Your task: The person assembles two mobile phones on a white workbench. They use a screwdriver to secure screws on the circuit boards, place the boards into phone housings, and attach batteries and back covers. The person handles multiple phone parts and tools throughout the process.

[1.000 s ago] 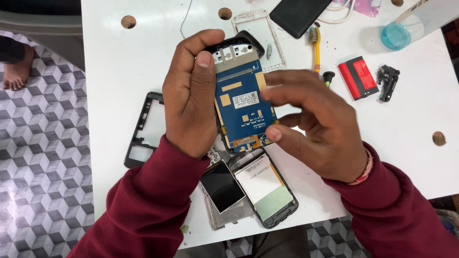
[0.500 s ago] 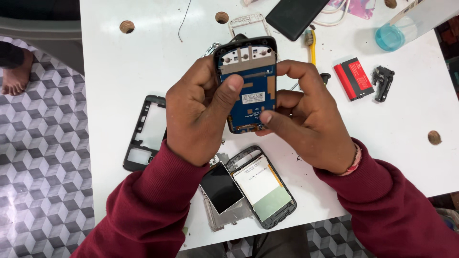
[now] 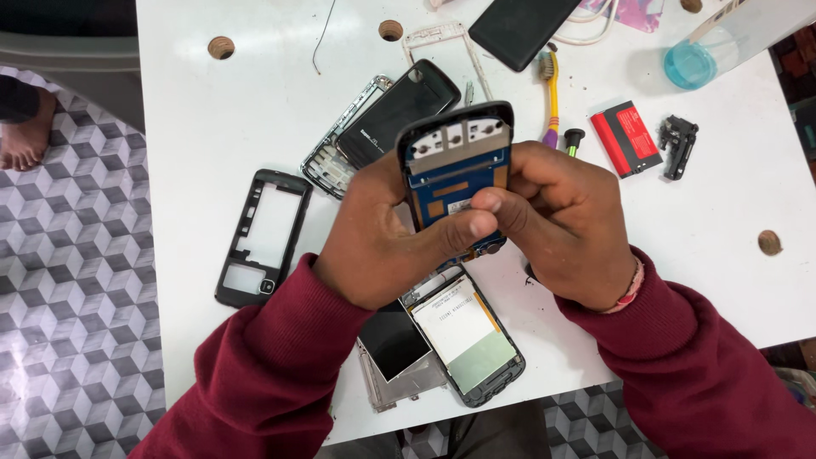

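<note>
Phone (image 3: 455, 157) gripped between thumbs and fingers (image 3: 476, 225) of both hands.

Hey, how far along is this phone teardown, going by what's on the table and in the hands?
Well along: a black plastic phone frame, a black back cover and a loose display panel already lie detached on the white table. In hand: the left hand and right hand grip the opened phone body with its blue circuit board. That board remains seated.

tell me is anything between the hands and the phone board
Nothing visible. Both the left hand and the right hand grip the phone board directly, thumbs pressed on its blue face, above the table.
</note>
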